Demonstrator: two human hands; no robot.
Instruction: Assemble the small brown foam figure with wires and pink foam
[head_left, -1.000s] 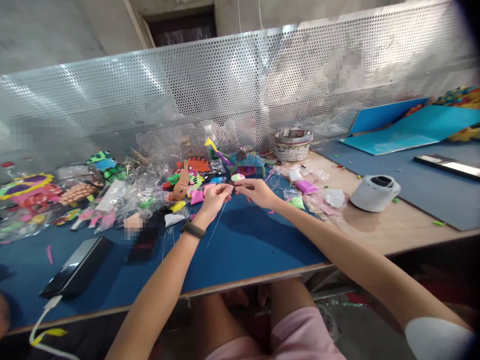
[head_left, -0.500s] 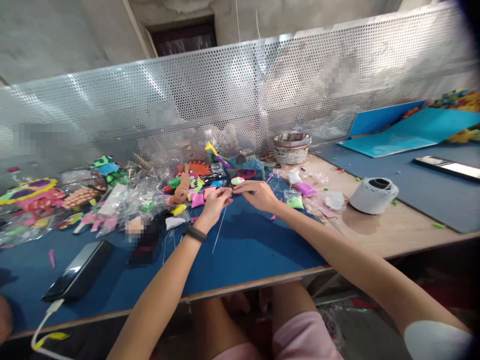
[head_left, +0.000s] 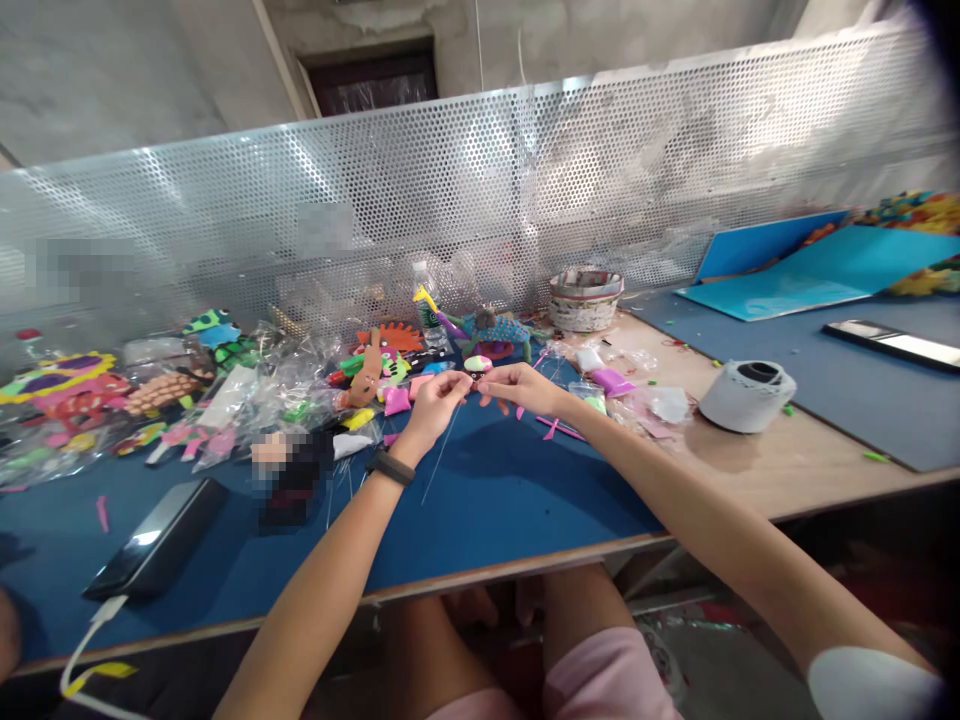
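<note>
1. Brace on the blue tabletop (head_left: 525, 490) — way steadier.
2. Pinching with left hand (head_left: 433, 410) and right hand (head_left: 531, 390), so go light.
3. Mind the thin wire (head_left: 440, 453) dangling below left.
4. Got a tiny dark piece (head_left: 476, 378) between both — can't tell exact shape.

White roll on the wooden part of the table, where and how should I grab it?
Best, I think, with your right hand around its outer wall, coming from the near side. The white roll stands upright with its opening facing up, and its rounded front is uncovered, while a clear plastic bag lies to its left.
</note>
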